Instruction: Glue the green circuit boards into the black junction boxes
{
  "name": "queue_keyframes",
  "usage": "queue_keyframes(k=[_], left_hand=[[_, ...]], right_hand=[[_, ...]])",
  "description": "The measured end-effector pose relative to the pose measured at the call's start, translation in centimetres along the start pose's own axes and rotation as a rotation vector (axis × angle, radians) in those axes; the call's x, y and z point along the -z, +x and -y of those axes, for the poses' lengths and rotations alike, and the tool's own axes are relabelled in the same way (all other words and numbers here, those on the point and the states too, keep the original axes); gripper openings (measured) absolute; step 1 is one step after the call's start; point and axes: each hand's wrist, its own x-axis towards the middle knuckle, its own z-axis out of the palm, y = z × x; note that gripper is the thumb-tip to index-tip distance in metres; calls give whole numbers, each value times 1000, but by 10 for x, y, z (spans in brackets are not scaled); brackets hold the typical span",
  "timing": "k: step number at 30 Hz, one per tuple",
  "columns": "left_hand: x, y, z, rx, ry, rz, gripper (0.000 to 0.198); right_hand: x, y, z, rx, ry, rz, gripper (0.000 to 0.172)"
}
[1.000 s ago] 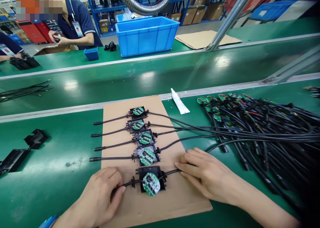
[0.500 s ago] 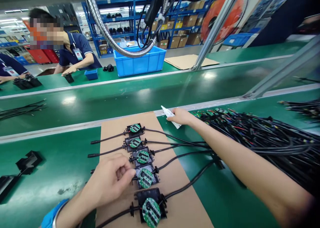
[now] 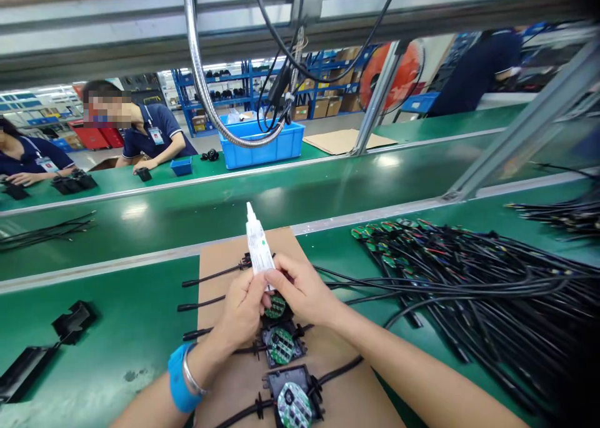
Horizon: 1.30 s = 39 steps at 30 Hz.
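A white squeeze tube (image 3: 259, 248) with a narrow nozzle points up and away from me. Both hands pinch its lower end: my left hand (image 3: 244, 306) from the left, my right hand (image 3: 302, 287) from the right. Below them a row of black plastic housings (image 3: 287, 378) lies on a cardboard sheet (image 3: 234, 390). Round green circuit boards (image 3: 281, 345) sit on the housings, with black cables (image 3: 340, 368) leading off both sides. My hands and the tube hide part of the row's far end.
A large pile of black cables (image 3: 450, 278) covers the bench at right. Black plastic parts (image 3: 75, 322) lie at left. Beyond the metal rail stand a blue bin (image 3: 262, 147) and a co-worker (image 3: 152, 131). A metal hose (image 3: 194, 72) hangs overhead; a slanted metal post (image 3: 515, 128) rises at right.
My right hand has brought the tube from the bench's far edge to above the cardboard. My left hand has risen from the housings and now grips the tube too. The view has tilted up.
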Motion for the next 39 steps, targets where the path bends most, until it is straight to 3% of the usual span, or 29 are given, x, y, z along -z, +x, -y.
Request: queue_keyframes(k=[7, 15, 21, 23, 26, 28, 29, 31, 33, 36, 39], left_hand=[[1, -2, 9, -59, -13, -67, 52], [-3, -3, 11, -38, -30, 2, 51], [-2, -3, 14, -45, -20, 51, 48], [1, 0, 9, -43, -9, 42, 48], [8, 6, -2, -41, 19, -14, 46], [12, 10, -9, -36, 33, -36, 45], [15, 11, -12, -27, 36, -39, 46], [21, 14, -17, 7, 26, -33, 48], [30, 15, -20, 37, -25, -14, 53], [44, 13, -20, -5, 42, -4, 55], [45, 9, -10, -147, 443, 49, 32]], right_hand=[[-5, -8, -3, 149, -277, -101, 34], [-7, -7, -11, 127, -185, -103, 33], [2, -4, -10, 114, -224, -10, 37], [12, -3, -4, 208, -365, -7, 35], [24, 4, 9, 534, -685, -91, 18], [26, 13, 17, 730, -898, 10, 35], [25, 20, 20, 785, -981, 128, 43], [22, 38, 23, 798, -1052, 367, 43], [24, 59, 23, 696, -966, 416, 35], [32, 92, 14, 403, -515, 170, 32], [30, 116, -1, 123, 160, -37, 34]])
